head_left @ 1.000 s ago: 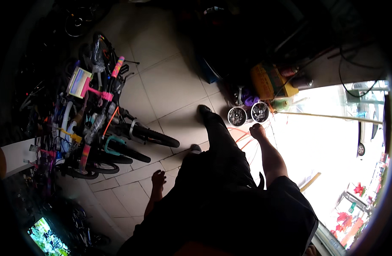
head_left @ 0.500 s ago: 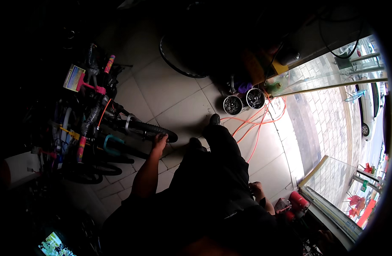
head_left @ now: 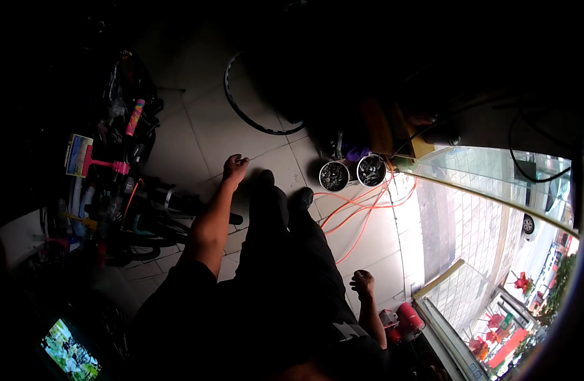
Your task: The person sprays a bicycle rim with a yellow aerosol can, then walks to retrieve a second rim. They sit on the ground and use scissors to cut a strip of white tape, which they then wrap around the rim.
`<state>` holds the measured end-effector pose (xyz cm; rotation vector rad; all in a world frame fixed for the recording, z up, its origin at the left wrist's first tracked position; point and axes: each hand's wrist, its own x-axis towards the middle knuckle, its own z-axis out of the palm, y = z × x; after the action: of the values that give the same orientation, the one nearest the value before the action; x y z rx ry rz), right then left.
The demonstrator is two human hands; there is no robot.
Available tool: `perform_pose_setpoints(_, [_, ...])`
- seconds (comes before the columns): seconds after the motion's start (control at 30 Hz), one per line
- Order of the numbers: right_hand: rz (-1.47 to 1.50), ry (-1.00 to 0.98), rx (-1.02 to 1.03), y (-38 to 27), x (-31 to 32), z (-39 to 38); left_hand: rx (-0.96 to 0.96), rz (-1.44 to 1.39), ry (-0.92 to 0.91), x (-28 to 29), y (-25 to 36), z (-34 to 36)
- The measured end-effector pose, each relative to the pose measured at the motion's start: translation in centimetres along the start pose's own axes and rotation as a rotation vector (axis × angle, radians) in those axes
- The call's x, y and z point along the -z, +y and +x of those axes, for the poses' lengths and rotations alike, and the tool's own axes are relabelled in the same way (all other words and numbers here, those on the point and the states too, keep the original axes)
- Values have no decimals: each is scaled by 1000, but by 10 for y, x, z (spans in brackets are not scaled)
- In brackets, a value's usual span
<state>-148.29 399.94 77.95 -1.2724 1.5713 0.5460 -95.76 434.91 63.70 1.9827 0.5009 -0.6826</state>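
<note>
My left hand (head_left: 235, 169) hangs over the tiled floor ahead of my feet, fingers loosely bent and somewhat apart, with nothing visible in it. Left of that forearm stands a bicycle (head_left: 168, 202), its front tyre partly hidden behind my arm. Its handlebar carries a bright patterned grip (head_left: 135, 117) and a pink bracket (head_left: 119, 166). My right hand (head_left: 362, 283) hangs beside my right leg, fingers loosely curled, and it too shows nothing held. Red cylindrical objects (head_left: 409, 316) lie on the floor near that wrist.
Two round tins (head_left: 334, 176) of small dark parts stand on the floor ahead to the right. An orange hose (head_left: 362, 206) loops beside them. A bare wheel rim (head_left: 231, 95) lies farther off. Glass doors (head_left: 489, 193) at right face a paved street. A lit screen (head_left: 71, 350) glows lower left.
My left hand has let go of the bicycle's front tyre and swung forward over the floor. My right hand has moved outward from my hip. My feet have shifted, and the view has turned.
</note>
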Motion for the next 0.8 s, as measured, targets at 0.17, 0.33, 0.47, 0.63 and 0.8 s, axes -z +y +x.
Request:
perform_pose_setpoints(0.17, [24,104,-83,-26,2,-24,2,41,82,-26,30,106])
perform_pose_setpoints(0.33, [-16,71,-246,-60,-23,-65,334,-38,141,-34,37,198])
perform_pose_setpoints(0.47, [-31,-27,-314,-108,-65,-99,480,-215,-15,-40,80,230])
perform_pose_setpoints(0.63, [-67,2,-271,-180,-98,-115,378,-452,-119,-33,104,253])
perform_pose_setpoints(0.8, [13,52,-286,-189,-106,-110,50,-637,-565,-63,262,212])
